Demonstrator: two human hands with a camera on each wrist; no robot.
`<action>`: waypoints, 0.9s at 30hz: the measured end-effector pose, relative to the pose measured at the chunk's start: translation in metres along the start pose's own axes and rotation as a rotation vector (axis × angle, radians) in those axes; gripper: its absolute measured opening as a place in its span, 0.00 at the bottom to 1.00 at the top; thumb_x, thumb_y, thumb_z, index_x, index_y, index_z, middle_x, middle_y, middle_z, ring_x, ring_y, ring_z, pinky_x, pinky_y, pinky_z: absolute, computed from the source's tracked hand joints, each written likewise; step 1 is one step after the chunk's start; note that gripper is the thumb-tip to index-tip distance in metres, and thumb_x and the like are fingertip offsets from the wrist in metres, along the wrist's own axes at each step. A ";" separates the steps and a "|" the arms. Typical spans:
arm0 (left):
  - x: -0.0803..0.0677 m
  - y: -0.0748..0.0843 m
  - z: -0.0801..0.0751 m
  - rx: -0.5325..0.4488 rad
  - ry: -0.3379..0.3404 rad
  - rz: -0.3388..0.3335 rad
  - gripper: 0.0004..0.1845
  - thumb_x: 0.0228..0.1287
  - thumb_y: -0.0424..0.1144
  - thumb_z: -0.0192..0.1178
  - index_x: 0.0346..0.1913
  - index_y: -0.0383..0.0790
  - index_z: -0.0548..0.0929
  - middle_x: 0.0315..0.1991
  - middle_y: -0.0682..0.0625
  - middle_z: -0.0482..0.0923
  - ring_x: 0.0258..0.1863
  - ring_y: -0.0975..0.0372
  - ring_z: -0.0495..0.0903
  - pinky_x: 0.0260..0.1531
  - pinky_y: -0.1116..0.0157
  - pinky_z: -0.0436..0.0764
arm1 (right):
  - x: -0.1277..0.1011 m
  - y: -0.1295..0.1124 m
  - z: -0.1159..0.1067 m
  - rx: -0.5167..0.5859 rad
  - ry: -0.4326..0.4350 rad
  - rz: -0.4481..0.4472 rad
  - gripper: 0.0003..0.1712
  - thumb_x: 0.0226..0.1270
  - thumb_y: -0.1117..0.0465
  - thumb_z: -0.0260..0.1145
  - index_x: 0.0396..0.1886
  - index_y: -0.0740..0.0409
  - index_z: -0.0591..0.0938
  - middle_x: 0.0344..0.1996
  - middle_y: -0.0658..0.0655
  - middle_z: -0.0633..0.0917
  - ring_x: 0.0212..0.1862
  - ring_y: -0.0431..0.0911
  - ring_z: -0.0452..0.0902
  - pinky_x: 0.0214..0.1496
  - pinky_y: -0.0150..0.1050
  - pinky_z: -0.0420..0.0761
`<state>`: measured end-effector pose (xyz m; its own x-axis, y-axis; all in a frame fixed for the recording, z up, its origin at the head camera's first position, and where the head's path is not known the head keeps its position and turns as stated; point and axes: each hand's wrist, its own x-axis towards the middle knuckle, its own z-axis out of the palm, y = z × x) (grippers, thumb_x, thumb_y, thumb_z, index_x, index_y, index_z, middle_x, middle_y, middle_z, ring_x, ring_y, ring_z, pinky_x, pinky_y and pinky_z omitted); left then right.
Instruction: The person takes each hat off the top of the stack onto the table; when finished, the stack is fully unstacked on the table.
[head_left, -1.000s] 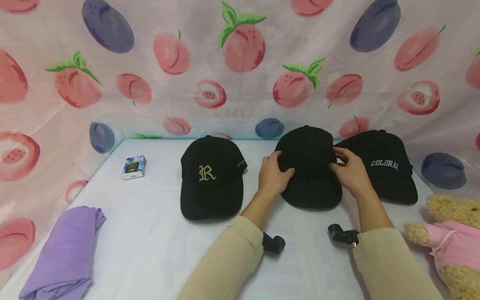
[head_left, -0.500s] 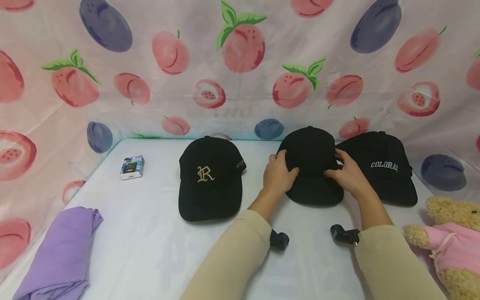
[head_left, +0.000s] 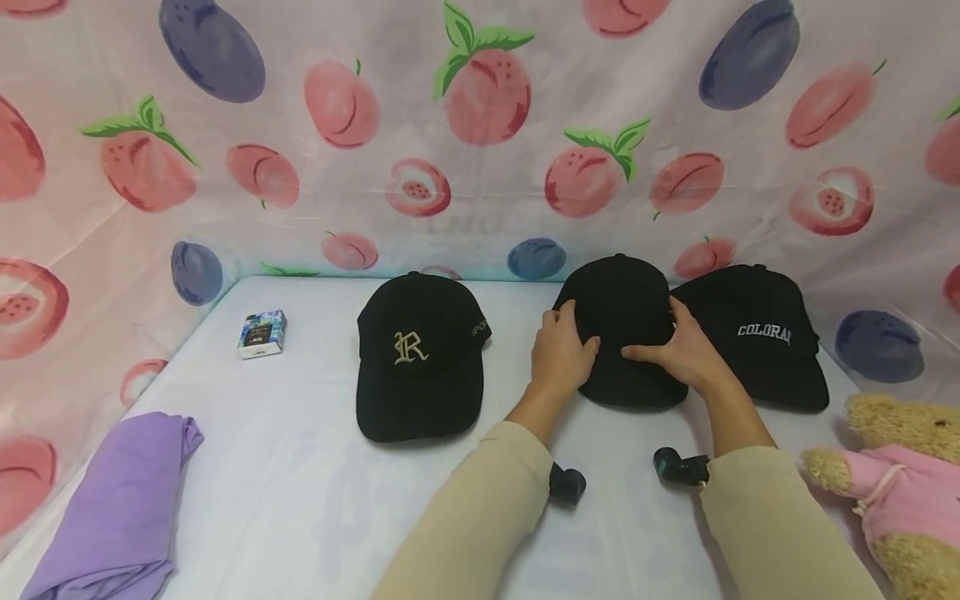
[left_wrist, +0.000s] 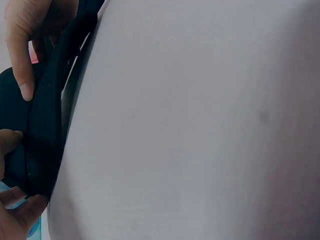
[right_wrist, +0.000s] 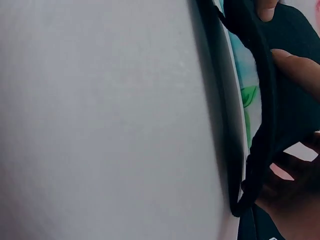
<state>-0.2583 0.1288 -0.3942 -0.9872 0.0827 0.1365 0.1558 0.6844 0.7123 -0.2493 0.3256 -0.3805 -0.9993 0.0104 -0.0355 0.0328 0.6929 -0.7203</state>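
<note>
Near left corner of table (head_left: 285, 492): purple cloth (head_left: 116, 508). Toward far left corner: small box (head_left: 262, 335). Nearer the far edge: gold-R cap (head_left: 420, 367), then, right of centre, plain black cap (head_left: 617, 321). Pinched on its left by left hand (head_left: 561, 354), thumb in front; grasped on its right by right hand (head_left: 688, 347), thumb across the front. Best, probably: match pressure both sides, avoid denting the crown or nudging white-lettered cap (head_left: 772, 358) just right.
</note>
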 end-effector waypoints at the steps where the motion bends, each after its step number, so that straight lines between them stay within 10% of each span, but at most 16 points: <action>1: 0.000 0.000 0.000 -0.007 0.000 0.001 0.36 0.71 0.47 0.66 0.78 0.46 0.66 0.68 0.43 0.72 0.62 0.51 0.80 0.62 0.56 0.80 | 0.000 0.000 0.001 -0.002 0.006 -0.002 0.74 0.59 0.47 0.79 0.83 0.66 0.35 0.81 0.75 0.46 0.80 0.70 0.46 0.78 0.71 0.52; 11: 0.001 -0.007 -0.003 -0.043 -0.140 0.003 0.46 0.67 0.43 0.70 0.82 0.49 0.57 0.75 0.44 0.64 0.71 0.53 0.73 0.70 0.59 0.74 | 0.007 0.002 -0.001 -0.022 0.008 0.010 0.72 0.61 0.50 0.77 0.81 0.69 0.33 0.79 0.80 0.46 0.78 0.73 0.48 0.78 0.70 0.52; 27: -0.010 -0.018 -0.032 0.157 -0.307 0.206 0.39 0.68 0.45 0.68 0.79 0.47 0.65 0.71 0.45 0.72 0.71 0.56 0.73 0.70 0.63 0.73 | 0.009 0.016 -0.015 -0.029 -0.005 0.043 0.72 0.63 0.49 0.75 0.80 0.68 0.29 0.78 0.82 0.44 0.78 0.75 0.46 0.77 0.71 0.50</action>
<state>-0.2506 0.0927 -0.3867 -0.9042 0.4256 0.0365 0.3674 0.7313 0.5746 -0.2577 0.3481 -0.3819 -0.9969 0.0368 -0.0691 0.0747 0.7123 -0.6979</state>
